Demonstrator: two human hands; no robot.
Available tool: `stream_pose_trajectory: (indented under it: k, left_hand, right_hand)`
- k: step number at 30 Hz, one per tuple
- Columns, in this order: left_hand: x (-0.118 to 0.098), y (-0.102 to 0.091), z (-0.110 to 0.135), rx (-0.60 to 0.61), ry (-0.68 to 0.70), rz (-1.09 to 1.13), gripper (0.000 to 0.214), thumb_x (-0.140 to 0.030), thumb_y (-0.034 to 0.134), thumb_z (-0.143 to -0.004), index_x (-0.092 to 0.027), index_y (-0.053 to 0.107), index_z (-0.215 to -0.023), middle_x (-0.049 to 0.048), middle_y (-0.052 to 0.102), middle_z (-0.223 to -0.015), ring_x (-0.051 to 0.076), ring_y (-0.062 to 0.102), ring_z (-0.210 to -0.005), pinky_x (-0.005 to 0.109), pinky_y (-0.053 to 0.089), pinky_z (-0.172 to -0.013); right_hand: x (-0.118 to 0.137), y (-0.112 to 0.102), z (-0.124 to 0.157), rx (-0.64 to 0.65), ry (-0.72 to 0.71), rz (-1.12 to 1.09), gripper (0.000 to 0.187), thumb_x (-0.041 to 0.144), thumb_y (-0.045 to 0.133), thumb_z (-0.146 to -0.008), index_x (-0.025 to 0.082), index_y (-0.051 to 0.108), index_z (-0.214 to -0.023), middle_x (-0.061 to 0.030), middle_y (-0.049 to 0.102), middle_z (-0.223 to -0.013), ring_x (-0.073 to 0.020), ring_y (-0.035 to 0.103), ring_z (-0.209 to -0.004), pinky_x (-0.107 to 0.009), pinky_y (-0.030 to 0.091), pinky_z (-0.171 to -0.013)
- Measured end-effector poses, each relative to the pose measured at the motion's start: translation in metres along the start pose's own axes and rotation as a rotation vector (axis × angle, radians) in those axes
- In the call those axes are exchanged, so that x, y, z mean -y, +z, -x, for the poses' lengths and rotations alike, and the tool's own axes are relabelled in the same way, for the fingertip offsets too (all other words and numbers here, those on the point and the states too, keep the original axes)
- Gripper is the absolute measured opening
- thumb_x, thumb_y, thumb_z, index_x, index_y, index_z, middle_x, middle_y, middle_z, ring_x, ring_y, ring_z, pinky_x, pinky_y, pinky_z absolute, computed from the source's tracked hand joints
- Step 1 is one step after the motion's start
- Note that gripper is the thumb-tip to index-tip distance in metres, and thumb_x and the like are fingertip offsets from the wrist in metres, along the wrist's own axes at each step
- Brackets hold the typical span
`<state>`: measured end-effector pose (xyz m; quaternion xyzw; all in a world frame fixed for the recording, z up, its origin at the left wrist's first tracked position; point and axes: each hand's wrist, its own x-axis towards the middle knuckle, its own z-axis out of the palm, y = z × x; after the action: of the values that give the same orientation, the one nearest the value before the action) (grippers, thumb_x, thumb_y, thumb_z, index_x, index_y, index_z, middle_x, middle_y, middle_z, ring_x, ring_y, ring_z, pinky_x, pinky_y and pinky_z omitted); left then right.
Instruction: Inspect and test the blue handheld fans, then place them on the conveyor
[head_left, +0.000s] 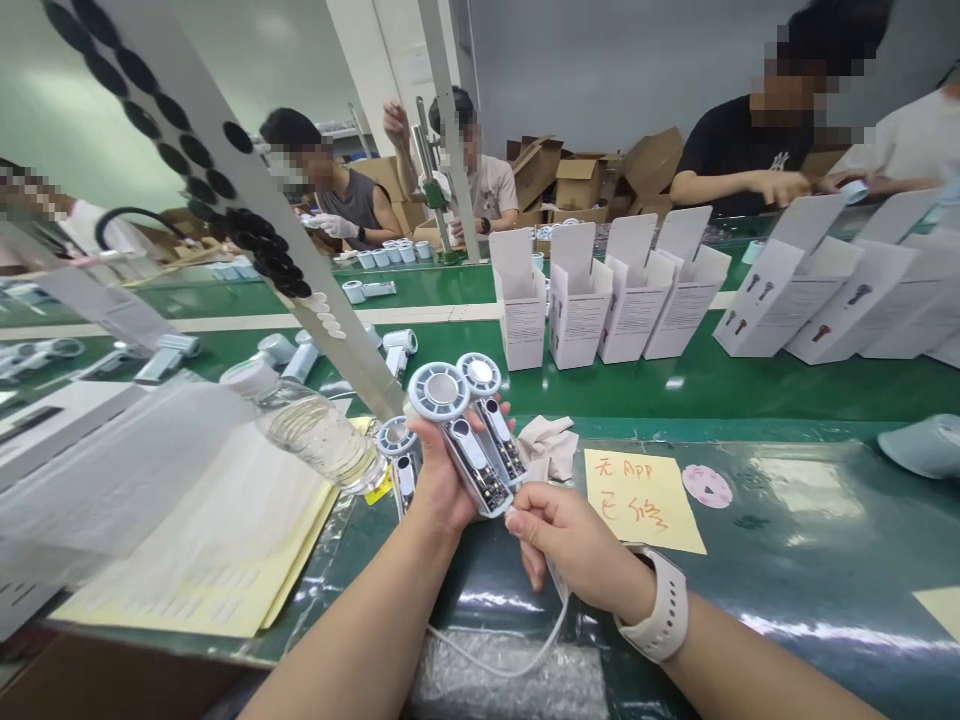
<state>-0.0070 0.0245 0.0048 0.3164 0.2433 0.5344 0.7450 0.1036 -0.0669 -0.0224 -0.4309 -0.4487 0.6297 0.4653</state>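
Note:
My left hand (442, 480) is closed around two light-blue handheld devices side by side, each with a round slotted head and a circuit board showing in its handle. The larger-looking device (469, 455) is in front; the second device (501, 430) sits behind it to the right. At the lower end of the front one, my right hand (559, 540) pinches a white cable (551, 640), which loops down towards me. Fingers hide the cable's tip, so I cannot tell if it is plugged in. A third such device (401, 465) lies just left of my left hand.
Open white boxes (574, 310) stand along the green belt (450, 350). A water bottle (315, 425) leans at left over yellow sheets (195, 590). A yellow note (637, 500) and crumpled cloth (551, 445) lie right; bubble wrap (517, 680) is nearest. Several people work opposite.

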Motion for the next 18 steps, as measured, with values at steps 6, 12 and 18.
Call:
stream_pose_trajectory:
  k: [6, 12, 18]
  left_hand:
    - [0.004, 0.001, 0.005, -0.042, 0.102, -0.051, 0.068, -0.084, 0.070, -0.049, -0.017, 0.064, -0.062, 0.0072, 0.074, -0.096, 0.026, 0.069, -0.095, 0.036, 0.056, -0.083]
    - [0.006, 0.003, 0.008, -0.020, 0.063, -0.018, 0.069, -0.085, 0.068, -0.051, -0.017, 0.064, -0.062, 0.0079, 0.074, -0.098, 0.025, 0.069, -0.089, 0.035, 0.056, -0.074]
    - [0.006, 0.002, 0.008, -0.035, 0.041, 0.031, 0.070, -0.085, 0.068, -0.051, -0.017, 0.063, -0.061, 0.0092, 0.074, -0.095, 0.025, 0.069, -0.084, 0.036, 0.056, -0.072]
  right_hand:
    - [-0.005, 0.009, 0.001, -0.157, 0.038, -0.025, 0.046, 0.064, 0.059, -0.082, 0.024, 0.043, -0.068, 0.0120, 0.042, -0.038, -0.0084, 0.042, -0.031, -0.021, 0.032, -0.039]
    - [-0.010, 0.013, 0.002, -0.125, 0.021, -0.076, 0.054, 0.074, 0.062, -0.076, 0.023, 0.044, -0.067, 0.0116, 0.040, -0.038, -0.0081, 0.038, -0.031, -0.022, 0.030, -0.038]
    - [-0.008, 0.009, 0.003, -0.127, -0.031, 0.028, 0.051, 0.071, 0.059, -0.082, 0.022, 0.054, -0.072, 0.0056, 0.050, -0.048, -0.0140, 0.050, -0.047, -0.028, 0.041, -0.052]
